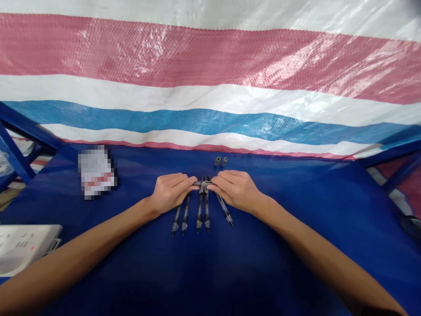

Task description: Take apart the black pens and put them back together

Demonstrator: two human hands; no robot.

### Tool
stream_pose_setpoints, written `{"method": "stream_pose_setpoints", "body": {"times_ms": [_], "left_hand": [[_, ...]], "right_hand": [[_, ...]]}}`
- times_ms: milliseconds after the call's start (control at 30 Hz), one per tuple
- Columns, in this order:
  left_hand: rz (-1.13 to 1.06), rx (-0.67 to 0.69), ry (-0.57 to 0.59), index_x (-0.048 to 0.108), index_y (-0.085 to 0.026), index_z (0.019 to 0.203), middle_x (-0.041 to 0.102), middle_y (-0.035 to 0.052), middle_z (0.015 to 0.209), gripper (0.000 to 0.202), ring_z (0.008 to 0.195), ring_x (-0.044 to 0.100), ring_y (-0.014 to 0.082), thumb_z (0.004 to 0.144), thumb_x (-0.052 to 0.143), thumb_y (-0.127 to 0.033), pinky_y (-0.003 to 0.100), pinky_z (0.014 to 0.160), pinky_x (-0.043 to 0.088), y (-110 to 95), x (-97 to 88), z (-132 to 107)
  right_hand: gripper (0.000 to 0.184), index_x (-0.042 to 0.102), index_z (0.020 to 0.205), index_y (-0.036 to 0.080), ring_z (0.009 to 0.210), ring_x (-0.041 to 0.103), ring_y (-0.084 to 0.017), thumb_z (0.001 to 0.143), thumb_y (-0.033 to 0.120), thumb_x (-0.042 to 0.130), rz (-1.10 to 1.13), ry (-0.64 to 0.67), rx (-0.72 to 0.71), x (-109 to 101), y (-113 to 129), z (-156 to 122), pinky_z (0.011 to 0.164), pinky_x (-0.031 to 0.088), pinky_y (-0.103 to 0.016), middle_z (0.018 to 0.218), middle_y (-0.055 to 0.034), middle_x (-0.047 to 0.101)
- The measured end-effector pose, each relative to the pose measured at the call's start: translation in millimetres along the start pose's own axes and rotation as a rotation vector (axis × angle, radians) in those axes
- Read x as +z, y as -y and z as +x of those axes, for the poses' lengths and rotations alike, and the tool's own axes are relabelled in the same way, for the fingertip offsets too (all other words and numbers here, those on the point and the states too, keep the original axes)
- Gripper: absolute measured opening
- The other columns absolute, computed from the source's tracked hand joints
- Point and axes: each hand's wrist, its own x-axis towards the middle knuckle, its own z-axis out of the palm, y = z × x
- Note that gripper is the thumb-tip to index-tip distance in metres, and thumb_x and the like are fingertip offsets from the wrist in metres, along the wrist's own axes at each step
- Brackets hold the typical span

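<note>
We have, on the table [263, 245]: five pens [199, 213] side by side, tips toward us | one pen [201, 183] crosswise over their far ends, between our left hand [169, 193] and right hand [235, 189] | two small tubes [217, 161] just behind | a packet [97, 172] far left | a power strip [23, 248] near left | a tarpaulin [210, 57] behind the table

Striped woven tarp [210, 87] across the top of frame, blurred white packet [97, 172] upper left on blue table cloth [289, 232], white power strip [26, 248] lower left, blue metal frame [16, 149] at left edge.
</note>
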Motion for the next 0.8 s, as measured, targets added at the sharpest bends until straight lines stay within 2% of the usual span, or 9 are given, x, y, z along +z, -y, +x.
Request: {"method": "stream_pose_setpoints", "body": {"times_ms": [133,367,533,667,733,800], "left_hand": [[0.024,0.046,-0.050,0.061,-0.017,0.096,0.060,-0.0028,0.061,0.012,0.052,0.054,0.0079,0.090,0.056,-0.027,0.021,0.053,0.043,-2.9,-3.9,1.2],[0.089,0.106,-0.080,0.061,-0.016,0.097,0.055,-0.0053,0.056,0.013,0.047,0.052,0.0066,0.086,0.063,-0.023,0.021,0.048,0.040,-3.6,-7.0,-1.3],[0.118,0.143,-0.077,0.062,-0.018,0.100,0.054,-0.0059,0.056,0.018,0.047,0.051,0.0068,0.083,0.066,-0.023,0.022,0.046,0.040,-3.0,-8.0,-3.5],[0.141,0.205,-0.091,0.063,-0.017,0.098,0.055,-0.0050,0.056,0.018,0.047,0.050,0.0075,0.082,0.068,-0.023,0.022,0.046,0.040,-1.3,-8.4,-3.3],[0.164,0.240,-0.094,0.064,-0.016,0.096,0.056,-0.0043,0.056,0.016,0.046,0.048,0.0077,0.082,0.068,-0.023,0.023,0.045,0.039,-1.3,-9.4,-1.8],[0.160,0.259,-0.089,0.064,-0.016,0.094,0.058,-0.0037,0.056,0.013,0.046,0.048,0.0079,0.083,0.066,-0.023,0.023,0.045,0.038,-3.1,-11.5,1.3]], "right_hand": [[0.036,0.051,0.069,0.019,0.056,0.044,-0.012,0.097,0.035,0.037,0.064,0.052,0.068,-0.7,5.1,0.2,0.057,0.035,-0.026,0.062,-0.0003,0.051],[0.046,0.029,0.057,0.019,0.049,0.029,-0.008,0.097,0.042,0.036,0.397,0.184,0.427,-5.5,16.7,5.2,0.049,0.023,-0.024,0.054,0.0047,0.031],[0.052,0.030,0.055,0.020,0.044,0.025,-0.006,0.092,0.054,0.041,0.828,0.292,0.641,-6.4,15.9,3.8,0.043,0.024,-0.022,0.051,0.0062,0.028],[0.050,0.033,0.056,0.021,0.040,0.017,-0.005,0.089,0.056,0.046,1.139,0.375,0.806,-3.7,13.6,1.6,0.037,0.015,-0.021,0.048,0.0089,0.022],[0.048,0.034,0.058,0.021,0.039,0.014,-0.005,0.090,0.055,0.047,1.227,0.410,0.865,-2.6,13.2,1.5,0.036,0.011,-0.021,0.048,0.0099,0.020],[0.049,0.034,0.056,0.021,0.038,0.014,-0.005,0.091,0.055,0.044,1.222,0.436,0.878,-2.7,13.2,2.0,0.036,0.011,-0.021,0.046,0.0100,0.019]]}}
